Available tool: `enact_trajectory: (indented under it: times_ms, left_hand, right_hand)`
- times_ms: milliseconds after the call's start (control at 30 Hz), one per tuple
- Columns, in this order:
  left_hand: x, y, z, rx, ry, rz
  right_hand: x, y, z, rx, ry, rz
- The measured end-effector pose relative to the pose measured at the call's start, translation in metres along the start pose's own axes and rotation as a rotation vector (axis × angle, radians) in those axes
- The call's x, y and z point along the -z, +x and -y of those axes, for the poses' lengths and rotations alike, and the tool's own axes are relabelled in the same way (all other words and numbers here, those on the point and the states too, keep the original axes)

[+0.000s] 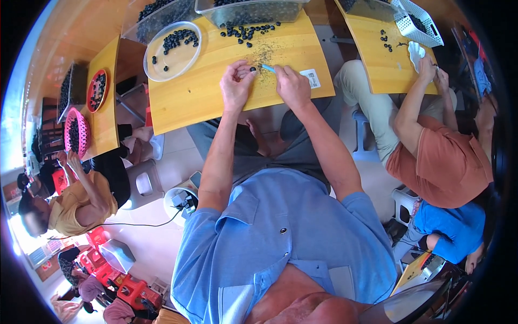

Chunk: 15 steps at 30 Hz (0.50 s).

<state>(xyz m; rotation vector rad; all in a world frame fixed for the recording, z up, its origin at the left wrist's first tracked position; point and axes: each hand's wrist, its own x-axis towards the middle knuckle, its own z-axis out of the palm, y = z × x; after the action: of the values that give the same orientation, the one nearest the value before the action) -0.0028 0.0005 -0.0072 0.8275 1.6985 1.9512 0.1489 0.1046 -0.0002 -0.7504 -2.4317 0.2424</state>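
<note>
Over the front part of the yellow wooden table (189,108), my left hand (236,89) pinches a small dark round bead-like piece (252,69) between thumb and fingertips. My right hand (293,87) is closed on a slim tool with a light blue handle (268,68). It points left toward the piece; its working tip is too small to make out. Dark crumbs (264,53) are scattered just beyond both hands. Farther back lie several loose dark pieces (245,33). A round clear tray (154,44) at the left holds more of them.
Clear plastic bins (259,16) of dark pieces stand along the table's far edge. A white label (311,79) lies beside my right hand. At the right table (377,59) a co-worker in rust-brown works near a white basket (426,29). Another in yellow sits left, by a pink basket (82,132).
</note>
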Motion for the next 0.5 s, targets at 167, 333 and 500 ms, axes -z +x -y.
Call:
enact_trajectory:
  times_ms: [167,333,500]
  left_hand:
    - [0.013,0.001,-0.004,-0.149,0.351,-0.002]
    - [0.050,0.039,-0.021,-0.244,0.348,-0.266]
    - [0.109,0.097,-0.054,-0.396,0.807,-0.436]
  right_hand:
    - [-0.001,0.001,0.001,0.053,0.044,-0.056]
    - [0.001,-0.005,-0.003,0.049,0.038,-0.046]
    - [-0.001,-0.006,-0.006,0.053,-0.003,-0.051]
